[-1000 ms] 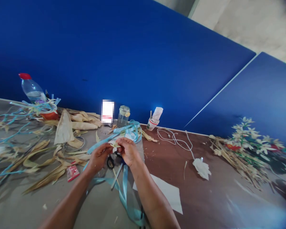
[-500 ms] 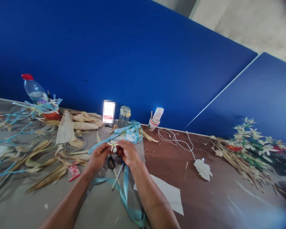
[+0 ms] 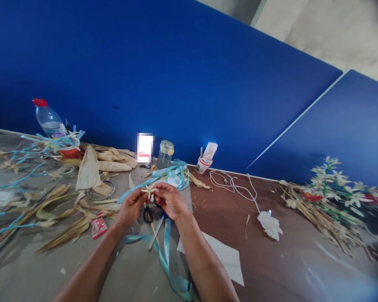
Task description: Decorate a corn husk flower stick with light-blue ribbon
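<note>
A small cream star-shaped flower (image 3: 149,191) is pinched between my two hands above the table. My left hand (image 3: 131,205) grips its left side with closed fingertips. On the other side, my right hand (image 3: 170,200) closes its thumb and fingers on the flower. Just below lie scissors (image 3: 148,214) with black handles, partly covered by the hands. Light blue satin ribbon (image 3: 167,239) trails down toward the table's front, and more of the blue ribbon is looped behind my fingers. A thin pale stick lies beside the scissors.
Dried corn husks (image 3: 88,170) spread over the left side, near a red-capped bottle (image 3: 47,119). A glass jar (image 3: 165,154) and a paper cup (image 3: 203,165) stand by the blue partition (image 3: 176,75). White cable (image 3: 233,182), crumpled tissue (image 3: 269,225) and finished-looking flowers (image 3: 337,180) lie right.
The view has shifted slightly. Both hands stay on the flower, which has tilted a little between the fingers.
</note>
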Available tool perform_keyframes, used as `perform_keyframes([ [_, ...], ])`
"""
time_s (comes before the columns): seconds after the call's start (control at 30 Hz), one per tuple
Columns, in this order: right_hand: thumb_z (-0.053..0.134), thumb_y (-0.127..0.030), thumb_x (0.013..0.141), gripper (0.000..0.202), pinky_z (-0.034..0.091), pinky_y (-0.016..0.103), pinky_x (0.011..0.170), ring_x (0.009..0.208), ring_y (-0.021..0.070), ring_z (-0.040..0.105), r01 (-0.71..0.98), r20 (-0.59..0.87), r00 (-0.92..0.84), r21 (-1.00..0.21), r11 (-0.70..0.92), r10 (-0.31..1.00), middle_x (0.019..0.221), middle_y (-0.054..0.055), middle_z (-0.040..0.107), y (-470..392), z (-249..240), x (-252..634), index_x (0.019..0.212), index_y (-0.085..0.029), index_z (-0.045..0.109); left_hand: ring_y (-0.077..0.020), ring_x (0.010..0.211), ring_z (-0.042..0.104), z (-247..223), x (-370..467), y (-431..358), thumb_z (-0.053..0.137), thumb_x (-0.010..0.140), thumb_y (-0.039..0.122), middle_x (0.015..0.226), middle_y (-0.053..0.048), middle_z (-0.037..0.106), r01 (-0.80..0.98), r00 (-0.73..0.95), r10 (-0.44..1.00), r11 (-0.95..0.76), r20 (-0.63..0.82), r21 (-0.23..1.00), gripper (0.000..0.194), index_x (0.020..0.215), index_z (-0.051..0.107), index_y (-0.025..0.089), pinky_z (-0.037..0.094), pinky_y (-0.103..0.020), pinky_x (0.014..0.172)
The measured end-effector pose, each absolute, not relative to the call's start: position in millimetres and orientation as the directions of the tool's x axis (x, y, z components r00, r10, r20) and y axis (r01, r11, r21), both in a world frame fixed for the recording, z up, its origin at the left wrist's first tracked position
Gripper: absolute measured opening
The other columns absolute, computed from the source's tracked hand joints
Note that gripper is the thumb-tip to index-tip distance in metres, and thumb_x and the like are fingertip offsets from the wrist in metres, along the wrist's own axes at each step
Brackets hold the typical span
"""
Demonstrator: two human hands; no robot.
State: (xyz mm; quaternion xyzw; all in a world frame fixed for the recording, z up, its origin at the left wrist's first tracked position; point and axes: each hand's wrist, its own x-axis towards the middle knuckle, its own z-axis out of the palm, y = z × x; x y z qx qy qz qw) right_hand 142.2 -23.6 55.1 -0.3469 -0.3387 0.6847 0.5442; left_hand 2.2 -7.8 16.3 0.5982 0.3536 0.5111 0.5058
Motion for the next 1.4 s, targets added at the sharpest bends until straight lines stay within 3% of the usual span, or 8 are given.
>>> perform_keyframes([
  [0.2,0.071,-0.023,0.06,0.015,0.04,0.024,0.055,0.052,0.0099,0.05,-0.367,0.064,-0.08,-0.93,0.03,0.995,0.061,-0.004,0.055,-28,55,131,0.073,-0.019,0.064,-0.0123,0.059,0.051,14,2,-8,0.064,0.073,0.04,0.059,0.002,0.055,-0.15,0.204,0.954,-0.193,0.221,0.97,0.024,0.069,0.062,0.016,0.042,-0.025,0.062],
  [0.33,0.067,-0.024,0.065,0.01,0.041,0.024,0.057,0.061,0.0114,0.049,-0.127,0.24,0.044,-0.961,0.244,0.97,0.073,-0.001,0.053,-29,51,126,0.074,-0.02,0.064,-0.0113,0.058,0.049,11,3,-7,0.067,0.071,0.041,0.058,0.003,0.055,-0.192,0.182,0.962,-0.168,0.203,0.967,0.025,0.071,0.063,0.016,0.041,-0.024,0.06],
  [0.47,0.064,-0.024,0.07,0.003,0.041,0.025,0.059,0.065,0.0124,0.048,0.021,0.302,0.106,-0.953,0.302,0.947,0.078,0.001,0.053,-33,48,123,0.072,-0.021,0.063,-0.011,0.058,0.048,14,4,-9,0.07,0.068,0.043,0.06,0.003,0.055,-0.234,0.171,0.965,-0.155,0.197,0.96,0.028,0.069,0.063,0.016,0.041,-0.023,0.059],
  [0.7,0.066,-0.028,0.068,0.007,0.044,0.026,0.062,0.075,0.017,0.051,-0.069,0.18,0.158,-0.979,0.193,0.971,0.082,0.003,0.057,-33,43,118,0.07,-0.022,0.062,-0.0107,0.057,0.047,16,6,-11,0.07,0.067,0.047,0.062,0.002,0.054,-0.262,0.182,0.964,-0.144,0.195,0.954,0.032,0.067,0.063,0.015,0.04,-0.023,0.057],
  [1.03,0.059,-0.017,0.072,0.009,0.043,0.028,0.07,0.075,0.0156,0.052,0.027,0.378,0.258,-0.923,0.385,0.889,0.078,0.002,0.052,-35,41,114,0.064,-0.021,0.063,-0.0109,0.06,0.048,2,5,-8,0.068,0.072,0.04,0.064,0.001,0.055,-0.318,0.256,0.948,-0.102,0.189,0.943,0.025,0.073,0.066,0.016,0.039,-0.023,0.06],
  [1.13,0.061,-0.023,0.072,0.003,0.044,0.026,0.064,0.072,0.0145,0.05,-0.033,0.305,0.222,-0.947,0.319,0.926,0.084,0.003,0.053,-35,39,113,0.07,-0.021,0.063,-0.0117,0.06,0.048,1,2,-7,0.069,0.07,0.041,0.063,0.001,0.055,-0.297,0.245,0.955,-0.093,0.17,0.95,0.026,0.071,0.066,0.016,0.04,-0.024,0.061],
  [1.27,0.068,-0.028,0.065,0.02,0.044,0.024,0.06,0.068,0.0124,0.048,-0.195,0.207,0.084,-0.956,0.219,0.975,0.093,0.003,0.054,-32,40,118,0.085,-0.023,0.065,-0.0124,0.063,0.049,3,-1,-6,0.069,0.071,0.039,0.067,0.0,0.057,-0.305,0.223,0.962,-0.083,0.156,0.949,0.023,0.075,0.066,0.016,0.04,-0.025,0.063],
  [1.4,0.067,-0.033,0.065,0.021,0.039,0.024,0.057,0.057,0.0096,0.043,-0.386,0.071,0.049,-0.919,0.085,0.996,0.073,0.0,0.054,-25,45,128,0.083,-0.021,0.067,-0.0123,0.06,0.047,2,-3,-5,0.064,0.076,0.039,0.062,0.001,0.053,-0.282,0.247,0.956,-0.087,0.16,0.955,0.023,0.077,0.064,0.017,0.038,-0.025,0.062],
])
